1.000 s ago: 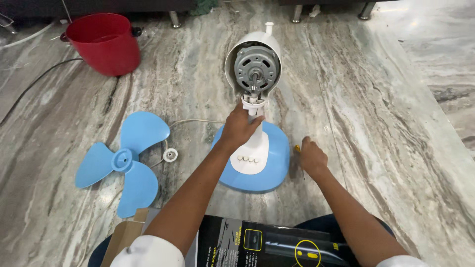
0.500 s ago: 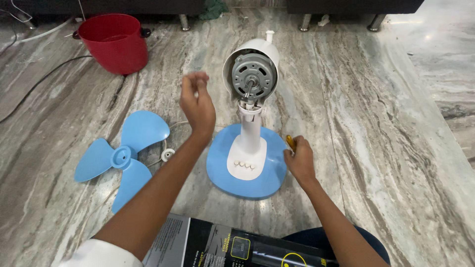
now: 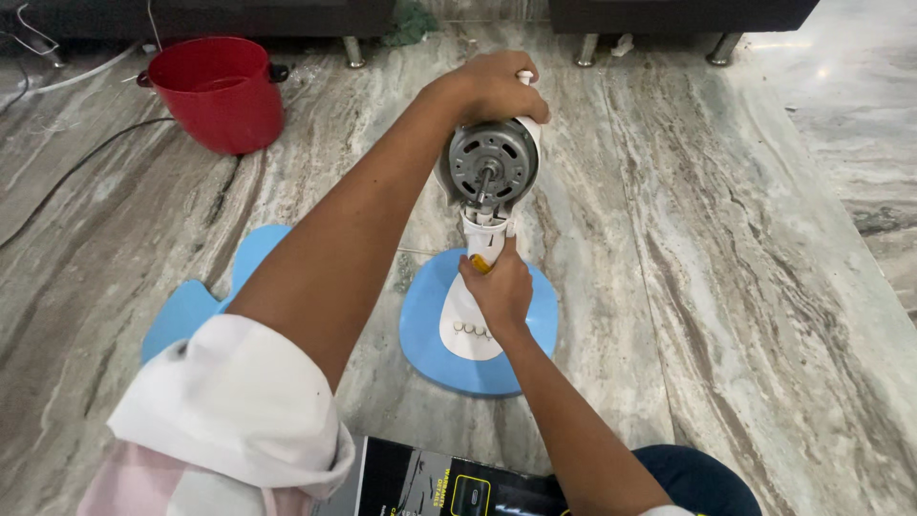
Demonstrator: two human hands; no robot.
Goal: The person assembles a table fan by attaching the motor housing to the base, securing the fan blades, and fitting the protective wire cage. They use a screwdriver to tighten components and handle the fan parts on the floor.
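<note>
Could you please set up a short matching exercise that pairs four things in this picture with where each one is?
Things:
1. left hand
2. right hand
3. red bucket
4. blue fan blade

Places:
A. on the floor at far left, near the top of the picture
B. on top of the white motor housing
C. at the fan's white neck, closed on a yellow-handled tool
D. flat on the floor, partly hidden behind the left arm

Pairs: 1-B, 2-C, 3-A, 4-D

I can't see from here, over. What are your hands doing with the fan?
Left hand gripping motor housing top. Right hand holds yellow-handled screwdriver at fan neck. Nothing blocking.
</note>
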